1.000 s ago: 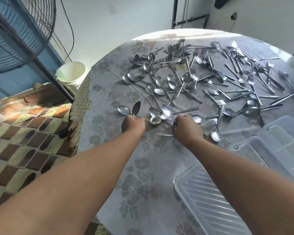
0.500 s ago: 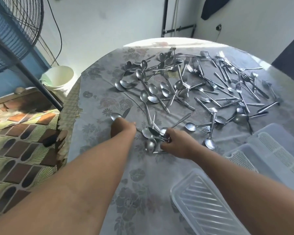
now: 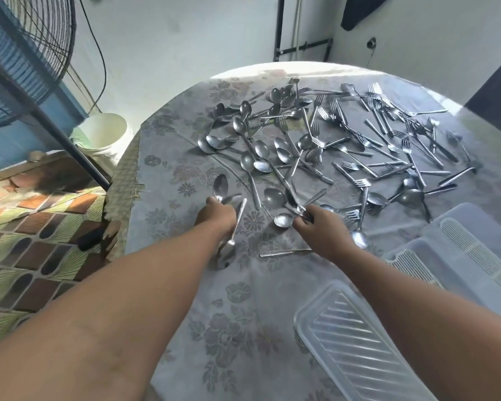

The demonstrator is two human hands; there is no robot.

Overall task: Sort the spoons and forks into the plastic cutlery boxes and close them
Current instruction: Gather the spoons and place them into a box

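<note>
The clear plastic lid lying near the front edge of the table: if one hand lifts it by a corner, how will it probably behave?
The clear lid looks thin and see-through, so probably light and a little bendy. Its ribs likely stiffen it somewhat. Smooth plastic on the tablecloth may slide when pushed.

- spoons (image 3: 261, 157): dull steel, scattered and overlapping on left and middle of the surface (image 3: 237, 314), bowls mostly up
- a few spoons (image 3: 289, 202) gripped in right hand (image 3: 321, 227), bowls fanning out to the left
- one spoon (image 3: 220, 185) held upright in left hand (image 3: 217, 217); another spoon (image 3: 233, 238) lies just beside that hand, bowl toward viewer
- forks (image 3: 388, 131): steel, tangled pile on right half of the surface
- plastic cutlery boxes (image 3: 469, 256): translucent, open, slotted inserts inside, at right edge
- lid (image 3: 356, 351): clear, ribbed, lying flat near the boxes
</note>
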